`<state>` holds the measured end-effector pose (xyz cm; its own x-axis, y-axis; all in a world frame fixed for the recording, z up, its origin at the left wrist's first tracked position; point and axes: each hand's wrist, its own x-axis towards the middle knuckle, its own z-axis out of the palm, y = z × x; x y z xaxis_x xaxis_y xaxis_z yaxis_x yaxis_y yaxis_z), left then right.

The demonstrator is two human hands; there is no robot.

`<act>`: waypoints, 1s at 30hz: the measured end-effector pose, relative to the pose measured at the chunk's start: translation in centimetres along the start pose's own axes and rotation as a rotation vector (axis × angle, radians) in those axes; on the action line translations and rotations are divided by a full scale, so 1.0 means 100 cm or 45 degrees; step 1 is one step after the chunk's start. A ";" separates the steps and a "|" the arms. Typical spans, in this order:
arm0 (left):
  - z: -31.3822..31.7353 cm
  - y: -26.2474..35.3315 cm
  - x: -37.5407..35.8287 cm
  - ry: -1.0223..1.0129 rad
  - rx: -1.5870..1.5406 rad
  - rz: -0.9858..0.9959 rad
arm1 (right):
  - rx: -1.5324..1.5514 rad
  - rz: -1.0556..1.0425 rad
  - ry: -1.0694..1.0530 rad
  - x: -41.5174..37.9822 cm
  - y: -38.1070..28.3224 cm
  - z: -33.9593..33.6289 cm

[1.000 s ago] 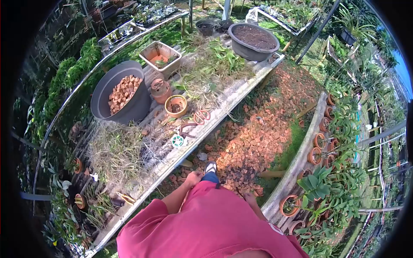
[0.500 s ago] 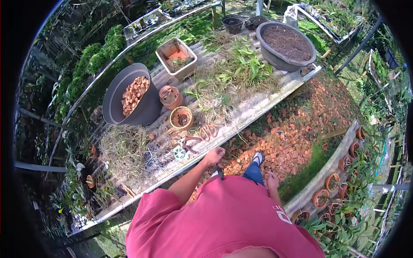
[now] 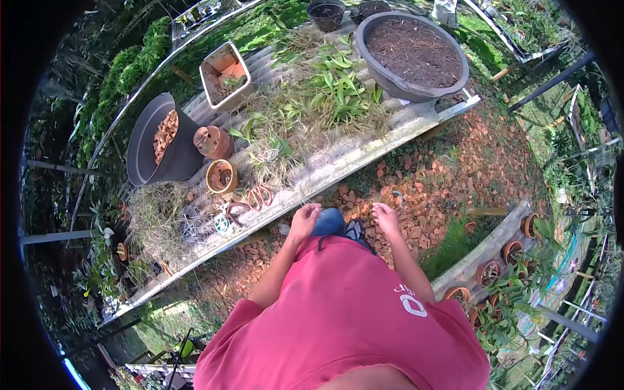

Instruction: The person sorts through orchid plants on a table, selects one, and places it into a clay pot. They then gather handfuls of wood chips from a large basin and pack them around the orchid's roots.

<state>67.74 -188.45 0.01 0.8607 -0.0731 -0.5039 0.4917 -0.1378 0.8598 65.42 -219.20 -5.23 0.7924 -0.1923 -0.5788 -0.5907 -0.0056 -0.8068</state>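
Observation:
My left hand (image 3: 304, 221) is beside the near edge of the table (image 3: 364, 151), its fingers curled in. Anything inside it is too small to make out. Over the brick-chip ground, my right hand (image 3: 386, 217) is raised with thumb and fingers drawn together, and I cannot see what they hold, if anything. Closest to my left hand on the table are red-orange loop handles (image 3: 259, 197), a dark curved-handled tool (image 3: 235, 214) and a green-and-white spool (image 3: 222, 224). A small clay pot (image 3: 221, 176) and stacked terracotta pots (image 3: 213, 142) stand behind them.
A big grey tub (image 3: 147, 144) holds brick pieces; a wide basin (image 3: 413, 55) holds dark soil. Leafy plants (image 3: 339, 91), dry roots (image 3: 156, 218) and a rectangular planter (image 3: 225, 77) are also on the corrugated table. Potted plants (image 3: 489, 273) line a ledge at right.
My right hand has come up from beside my thigh to in front of me. My left hand has shifted slightly left and up. The table has slid leftward in view as I step along it.

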 end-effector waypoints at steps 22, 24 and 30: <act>0.176 0.159 0.330 0.149 0.899 0.235 | 0.180 -0.068 0.221 0.153 -0.145 -0.141; 0.184 0.168 0.347 0.099 0.928 0.162 | 0.167 -0.100 0.137 0.174 -0.151 -0.149; 0.220 0.206 0.391 0.075 0.903 0.011 | 0.028 -0.189 0.020 0.240 -0.197 -0.174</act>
<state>108.58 -215.86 -3.82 0.8797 -0.0261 -0.4748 0.2975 -0.7487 0.5924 93.41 -240.76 -1.21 0.8682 -0.2066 -0.4512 -0.4637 -0.0137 -0.8859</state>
